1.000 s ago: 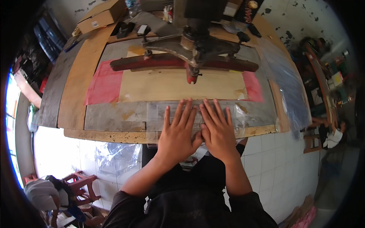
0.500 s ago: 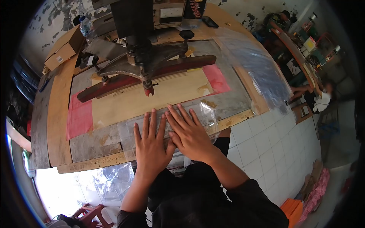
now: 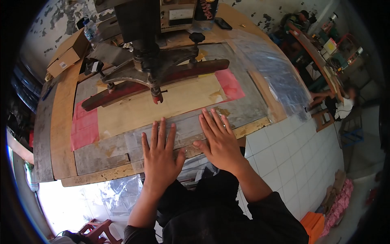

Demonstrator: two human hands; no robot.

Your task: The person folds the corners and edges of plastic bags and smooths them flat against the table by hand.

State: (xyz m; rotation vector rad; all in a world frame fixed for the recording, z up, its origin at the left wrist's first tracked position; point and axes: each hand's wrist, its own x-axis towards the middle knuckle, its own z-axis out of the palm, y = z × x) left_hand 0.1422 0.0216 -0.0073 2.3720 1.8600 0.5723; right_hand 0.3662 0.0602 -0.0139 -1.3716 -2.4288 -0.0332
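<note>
My left hand [image 3: 160, 156] lies flat with its fingers spread on a clear plastic sheet [image 3: 187, 134] at the table's front edge. Flat too, thumb out toward the left one, my right hand [image 3: 221, 148] presses near the sheet's right end. A gap separates the two hands. Beyond the fingertips is a tan sheet [image 3: 162, 101] on the grey work plate [image 3: 254, 107], with pink strips [image 3: 85, 130] at its ends. Over it hangs a long dark red press bar [image 3: 130, 87] on a metal arm [image 3: 142, 67]. Part of the plastic hangs below the edge.
More clear plastic [image 3: 270, 73] covers the table's right side. A cardboard box [image 3: 69, 53], a water bottle [image 3: 90, 29] and a phone [image 3: 223, 23] stand or lie at the back. Another person [image 3: 296, 26] sits at a bench at far right. A red stool [image 3: 97, 232] is lower left.
My right hand has slid right across the plastic, away from the left hand, and its fingers now reach slightly farther. My left hand has stayed almost in place.
</note>
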